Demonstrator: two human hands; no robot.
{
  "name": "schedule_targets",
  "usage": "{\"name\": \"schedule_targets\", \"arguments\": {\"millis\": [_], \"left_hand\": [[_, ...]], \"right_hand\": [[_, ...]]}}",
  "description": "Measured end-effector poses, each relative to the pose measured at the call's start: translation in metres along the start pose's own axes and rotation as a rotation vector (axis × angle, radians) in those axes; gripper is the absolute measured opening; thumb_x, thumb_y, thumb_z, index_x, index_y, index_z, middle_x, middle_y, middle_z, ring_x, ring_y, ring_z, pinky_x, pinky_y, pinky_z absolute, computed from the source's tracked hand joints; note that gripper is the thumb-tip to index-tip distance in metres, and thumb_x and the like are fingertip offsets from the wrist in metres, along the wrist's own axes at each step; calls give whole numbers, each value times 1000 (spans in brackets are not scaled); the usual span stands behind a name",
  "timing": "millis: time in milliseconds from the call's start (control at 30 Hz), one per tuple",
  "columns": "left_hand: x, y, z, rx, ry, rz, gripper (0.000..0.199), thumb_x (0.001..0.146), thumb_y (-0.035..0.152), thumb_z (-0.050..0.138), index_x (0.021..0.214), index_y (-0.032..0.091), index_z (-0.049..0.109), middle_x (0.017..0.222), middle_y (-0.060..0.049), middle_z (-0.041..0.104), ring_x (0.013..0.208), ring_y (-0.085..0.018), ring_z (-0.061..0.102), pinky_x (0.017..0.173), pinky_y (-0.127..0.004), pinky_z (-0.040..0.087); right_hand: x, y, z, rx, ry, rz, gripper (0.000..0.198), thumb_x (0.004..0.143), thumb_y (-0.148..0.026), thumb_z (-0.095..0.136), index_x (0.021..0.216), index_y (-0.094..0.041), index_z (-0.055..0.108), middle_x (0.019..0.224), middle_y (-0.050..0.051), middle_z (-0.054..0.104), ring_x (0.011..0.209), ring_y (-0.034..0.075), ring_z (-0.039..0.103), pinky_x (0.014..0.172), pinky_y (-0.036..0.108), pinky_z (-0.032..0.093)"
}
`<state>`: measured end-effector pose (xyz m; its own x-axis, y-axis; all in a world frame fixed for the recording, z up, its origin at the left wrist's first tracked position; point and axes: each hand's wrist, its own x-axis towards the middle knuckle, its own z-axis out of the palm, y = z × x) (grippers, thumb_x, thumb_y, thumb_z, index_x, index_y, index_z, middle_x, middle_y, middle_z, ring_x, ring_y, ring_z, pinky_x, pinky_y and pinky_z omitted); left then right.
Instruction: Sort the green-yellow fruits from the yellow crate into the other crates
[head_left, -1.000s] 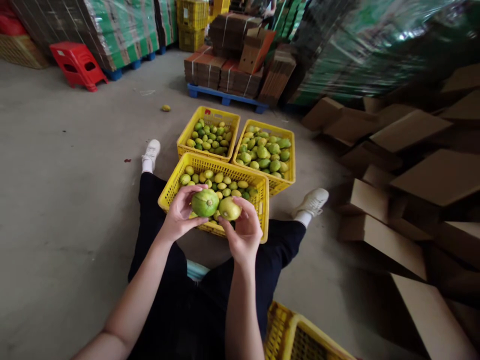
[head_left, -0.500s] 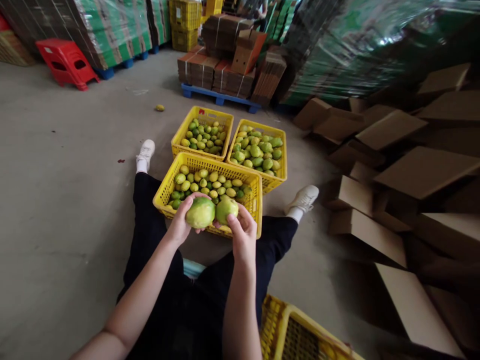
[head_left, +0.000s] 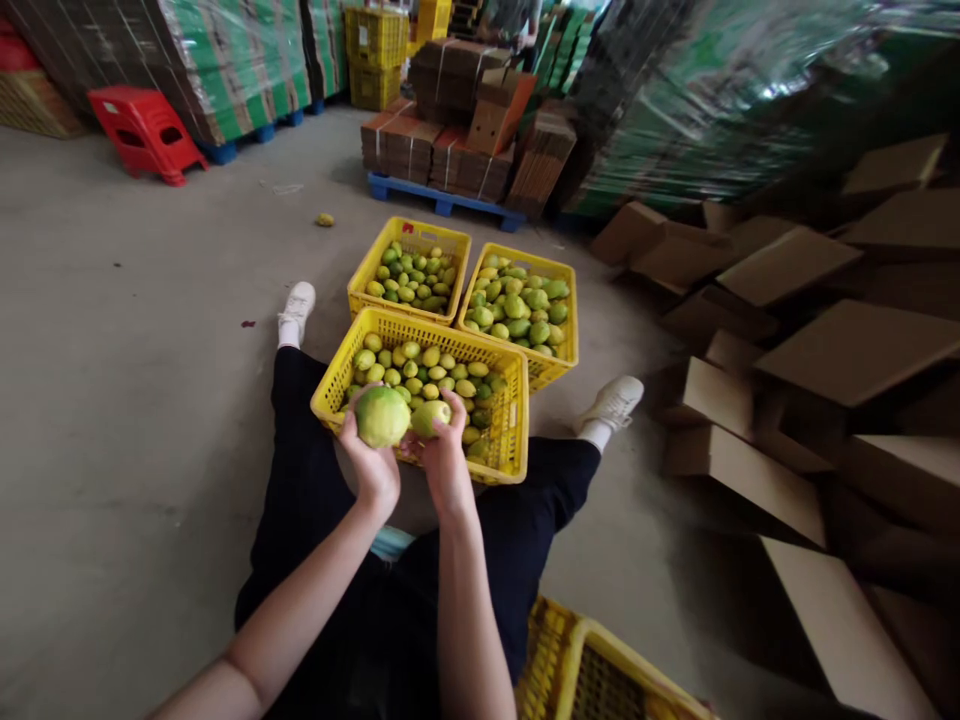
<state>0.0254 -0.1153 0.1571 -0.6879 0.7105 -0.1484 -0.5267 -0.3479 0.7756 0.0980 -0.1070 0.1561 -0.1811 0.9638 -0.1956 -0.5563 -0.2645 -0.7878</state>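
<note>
My left hand (head_left: 373,465) is wrapped round a large green-yellow lemon (head_left: 382,417), holding it up over the near edge of the front yellow crate (head_left: 514,440). Close beside it, my right hand (head_left: 448,455) grips a smaller yellow-green lemon (head_left: 430,418) between thumb and fingers. Some fingertips are hidden behind the fruit. Many yellow and green lemons lie inside the front crate. Behind it stand a back left crate (head_left: 356,287) and a back right crate (head_left: 571,310), both holding more lemons.
Another yellow crate (head_left: 577,640) is by my right hip. Cardboard boxes (head_left: 862,345) lie heaped at the right. A single lemon (head_left: 324,219) rests on the floor, and a red stool (head_left: 146,132) stands far left. Flattened cartons (head_left: 472,175) sit on a blue pallet (head_left: 442,203); a person (head_left: 511,18) is behind.
Both hands, still holding their lemons, have shifted a little left. The right hand's lemon is turned differently, and the larger lemon is higher in the left palm. The view has moved slightly.
</note>
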Motion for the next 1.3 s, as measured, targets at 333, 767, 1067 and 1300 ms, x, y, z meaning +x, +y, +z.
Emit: {"name": "schedule_targets", "arguments": {"millis": [333, 767, 1067, 1300], "left_hand": [[-1, 13, -7, 636, -739, 230, 47, 96, 51, 40, 123, 26, 69, 149, -5, 49, 143, -30, 35, 120, -49, 24], [49, 30, -24, 668, -965, -325, 39, 81, 46, 71, 112, 23, 66, 114, -6, 67, 113, -26, 61, 103, -40, 45], [60, 25, -12, 427, -528, -93, 57, 60, 39, 89, 110, 19, 70, 125, -12, 61, 116, -29, 61, 95, -36, 52], [34, 35, 9, 205, -650, -174, 54, 62, 23, 89, 112, 22, 67, 111, -7, 71, 103, -22, 68, 91, -29, 53]], "right_hand": [[-7, -2, -10, 80, -166, -68, 86, 58, -48, 86, 133, -31, 47, 127, 6, 59, 106, 24, 62, 82, 35, 55], [-4, -4, -29, 300, -447, 126, 89, 63, -49, 72, 143, -27, 39, 95, 5, 68, 48, 13, 58, 30, 18, 34], [14, -29, -38, 105, -6, -185, 45, 73, -51, 68, 107, -22, 62, 114, 11, 65, 66, 15, 60, 45, 24, 46], [15, -36, -25, -609, 161, -780, 62, 62, -45, 88, 116, -24, 65, 114, 9, 57, 112, 28, 55, 97, 47, 49]]}}
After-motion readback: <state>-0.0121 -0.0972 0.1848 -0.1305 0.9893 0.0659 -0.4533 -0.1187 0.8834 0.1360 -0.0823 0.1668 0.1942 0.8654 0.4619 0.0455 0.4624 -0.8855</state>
